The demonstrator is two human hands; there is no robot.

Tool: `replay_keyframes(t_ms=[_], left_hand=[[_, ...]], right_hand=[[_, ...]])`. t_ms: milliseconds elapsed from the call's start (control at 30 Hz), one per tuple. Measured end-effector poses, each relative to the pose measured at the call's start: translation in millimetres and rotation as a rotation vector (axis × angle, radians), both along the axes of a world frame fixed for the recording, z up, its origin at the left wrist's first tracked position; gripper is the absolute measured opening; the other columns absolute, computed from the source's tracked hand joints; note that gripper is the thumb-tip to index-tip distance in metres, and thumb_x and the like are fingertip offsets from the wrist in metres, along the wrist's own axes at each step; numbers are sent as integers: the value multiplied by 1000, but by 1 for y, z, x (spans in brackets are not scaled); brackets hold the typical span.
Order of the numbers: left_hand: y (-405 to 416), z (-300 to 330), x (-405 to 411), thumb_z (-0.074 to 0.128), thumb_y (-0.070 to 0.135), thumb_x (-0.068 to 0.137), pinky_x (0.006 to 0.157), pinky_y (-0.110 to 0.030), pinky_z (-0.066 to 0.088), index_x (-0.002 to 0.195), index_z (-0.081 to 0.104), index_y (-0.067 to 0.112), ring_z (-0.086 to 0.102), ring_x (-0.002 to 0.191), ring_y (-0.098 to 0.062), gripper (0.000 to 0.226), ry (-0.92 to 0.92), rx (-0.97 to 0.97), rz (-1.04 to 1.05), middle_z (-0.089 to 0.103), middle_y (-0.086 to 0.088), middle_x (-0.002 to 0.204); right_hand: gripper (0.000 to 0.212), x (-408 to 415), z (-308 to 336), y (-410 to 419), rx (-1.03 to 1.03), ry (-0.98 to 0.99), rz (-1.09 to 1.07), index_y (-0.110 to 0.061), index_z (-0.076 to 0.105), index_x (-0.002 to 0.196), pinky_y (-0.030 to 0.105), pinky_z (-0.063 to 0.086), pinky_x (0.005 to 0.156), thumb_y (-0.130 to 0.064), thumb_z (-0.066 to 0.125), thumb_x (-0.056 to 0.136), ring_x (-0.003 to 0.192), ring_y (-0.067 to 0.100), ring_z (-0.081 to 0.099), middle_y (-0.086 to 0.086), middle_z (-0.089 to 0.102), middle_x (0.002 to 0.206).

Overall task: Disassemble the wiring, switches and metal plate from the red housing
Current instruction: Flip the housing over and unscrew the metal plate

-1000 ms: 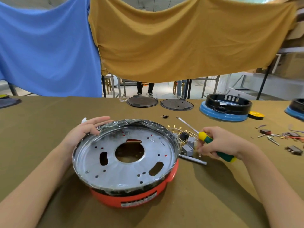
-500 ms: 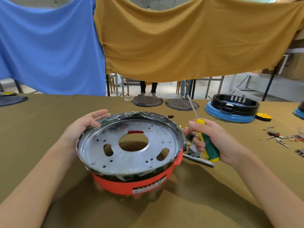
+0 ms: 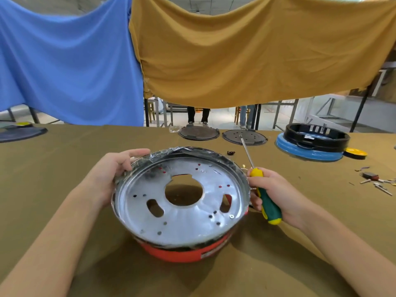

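- On the left, the person's left hand [image 3: 111, 174] is cupping the rim of the red housing [image 3: 188, 251], fingers curled over its film-wrapped edge, apparently steadying it while it is tilted toward them.
- In the middle, the housing is sitting on the olive-covered table [image 3: 64, 159], directly before the person. The round metal plate [image 3: 182, 198], pierced with holes and a large central opening, is lying inside it, seemingly not yet lifted out.
- On the right, the right hand [image 3: 276, 194] is gripping a screwdriver [image 3: 264, 198] by its green and yellow handle, shaft pointing up and away, while resting against the housing's side.
- Farther right, loose small parts [image 3: 377, 181] are lying scattered.
- Behind, a blue cloth [image 3: 64, 61] and a mustard cloth [image 3: 246, 56] are hanging as a backdrop.
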State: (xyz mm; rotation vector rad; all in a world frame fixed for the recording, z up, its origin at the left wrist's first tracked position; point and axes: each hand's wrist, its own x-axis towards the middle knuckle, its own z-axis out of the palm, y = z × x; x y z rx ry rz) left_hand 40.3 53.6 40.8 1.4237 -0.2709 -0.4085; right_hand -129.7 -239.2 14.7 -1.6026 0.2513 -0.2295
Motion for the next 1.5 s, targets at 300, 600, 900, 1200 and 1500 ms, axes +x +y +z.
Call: replay_keyframes(t_ms=[300,600,900,1200,1500], left_hand=[[-1,-3,3,61,30,88,70,-32,57,98,80,25,75,88,-24,21,-35,319,-130,77,-8,101],[-3,-5,7,45,-15,84,73,-20,55,120,68,23,70,102,-7,57,-192,190,-119,74,6,113],[-8,-7,13,38,-24,75,80,-24,49,106,72,25,64,111,-9,67,-136,23,51,74,3,112],[-3,-9,13,59,4,76,75,-23,53,92,78,34,70,93,-3,39,-207,310,-55,74,13,104],[-6,-10,11,49,-13,87,63,-23,58,109,73,15,74,95,-14,43,-80,109,-116,75,4,111]], right_hand=[[26,4,1,7,-123,96,-24,5,54,108,29,46,46,-18,59,96,57,23,51,16,56,80],[38,-5,11,-2,138,23,26,-8,66,115,27,44,46,-6,39,89,50,18,47,10,48,68],[48,-7,18,-12,330,-157,48,-9,63,125,27,56,58,-2,65,78,70,20,62,14,66,90],[30,-7,34,-21,141,-131,-7,-8,69,103,24,54,51,-11,74,74,64,20,63,10,70,88],[40,38,69,7,50,-333,-60,-7,66,98,22,58,63,-9,82,61,73,25,72,17,70,98]])
